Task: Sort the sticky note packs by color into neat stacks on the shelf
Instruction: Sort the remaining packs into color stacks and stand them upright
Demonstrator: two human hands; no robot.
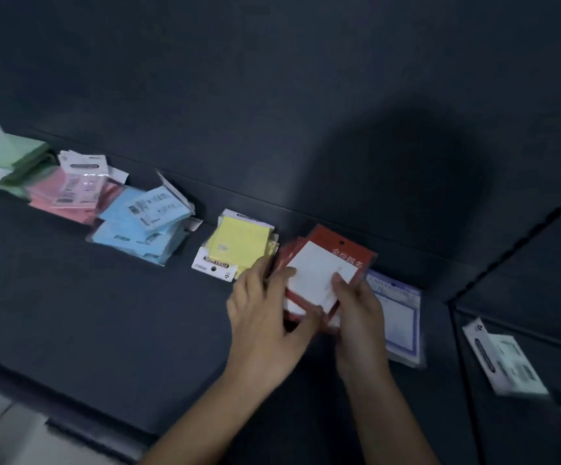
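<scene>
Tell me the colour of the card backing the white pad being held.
The backing card is red, best seen in head view.

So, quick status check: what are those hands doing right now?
Left hand and right hand both hold red-backed white note packs. Yellow note stack close on the left. Blue-bordered clear pack close on the right.

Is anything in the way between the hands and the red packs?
Nothing visible. The left hand and right hand grip the red packs from each side. The yellow stack lies close on their left, a blue-edged pack on their right.
</scene>
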